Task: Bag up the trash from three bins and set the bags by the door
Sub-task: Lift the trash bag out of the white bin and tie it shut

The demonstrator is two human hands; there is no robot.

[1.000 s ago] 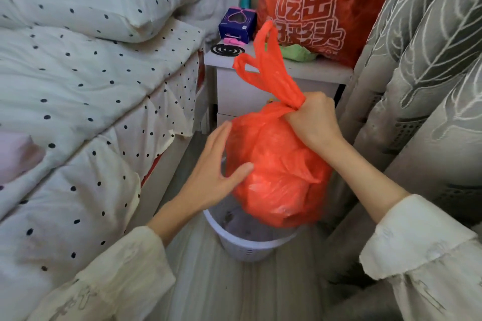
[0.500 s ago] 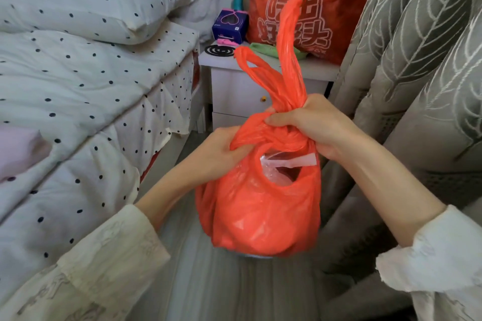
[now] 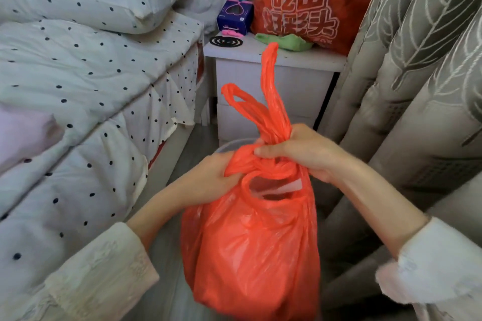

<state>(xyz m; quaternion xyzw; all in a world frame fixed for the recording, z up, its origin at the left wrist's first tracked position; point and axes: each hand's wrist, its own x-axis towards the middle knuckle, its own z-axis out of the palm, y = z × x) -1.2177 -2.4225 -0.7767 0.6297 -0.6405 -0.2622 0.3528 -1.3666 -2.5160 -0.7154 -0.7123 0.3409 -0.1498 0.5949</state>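
Note:
A full orange trash bag (image 3: pixel 250 250) hangs in the air in front of me, between the bed and the curtain. My right hand (image 3: pixel 305 151) is clenched around its gathered neck, with the two handle loops sticking up above my fist. My left hand (image 3: pixel 208 180) grips the bag's upper left side, just under the neck. A gap below the neck shows pale plastic inside. Only a sliver of the white bin's rim (image 3: pixel 232 144) shows behind the bag.
A bed with a polka-dot quilt (image 3: pixel 86 91) fills the left. A white nightstand (image 3: pixel 273 78) stands ahead, carrying a purple box (image 3: pixel 234 17), a green cloth and a large orange printed bag (image 3: pixel 307 0). Grey leaf-patterned curtains (image 3: pixel 422 86) hang close on the right.
The bag has come up out of the white bin and toward me. My left hand went from resting open on its side to gripping it near the neck.

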